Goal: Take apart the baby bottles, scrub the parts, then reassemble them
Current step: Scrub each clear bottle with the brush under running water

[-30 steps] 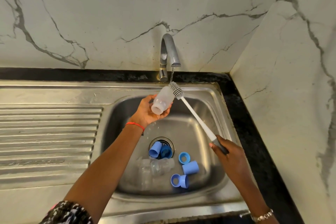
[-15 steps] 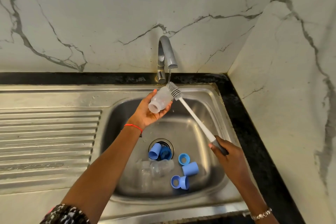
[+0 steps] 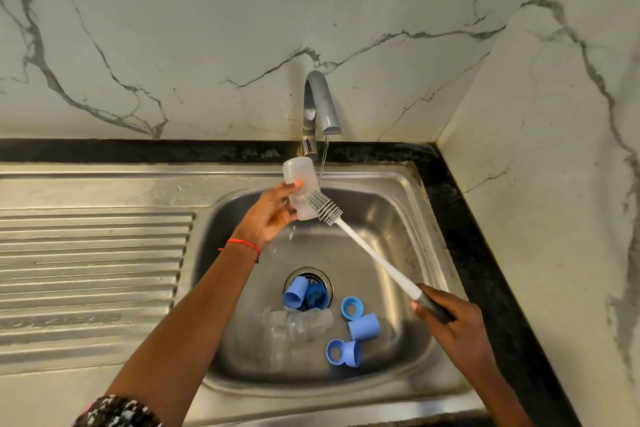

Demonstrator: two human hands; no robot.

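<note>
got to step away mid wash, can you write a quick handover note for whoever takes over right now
Left hand grips a clear bottle beside the running tap.
Right hand holds the brush; its bristles rub the bottle's outside.
In the sink: blue caps, rings and clear parts near the drain.
Done: bottles taken apart.
Left: finish scrubbing this bottle, scrub the rest, reassemble.

A steel sink (image 3: 408, 204) sits in a black stone counter (image 3: 485, 253), its ribbed draining board (image 3: 93, 253) stretching left. At the far edge a curved metal tap (image 3: 320, 104) runs a thin stream of water (image 3: 323, 159). White marble-veined wall (image 3: 173, 45) rises behind and at right
</note>
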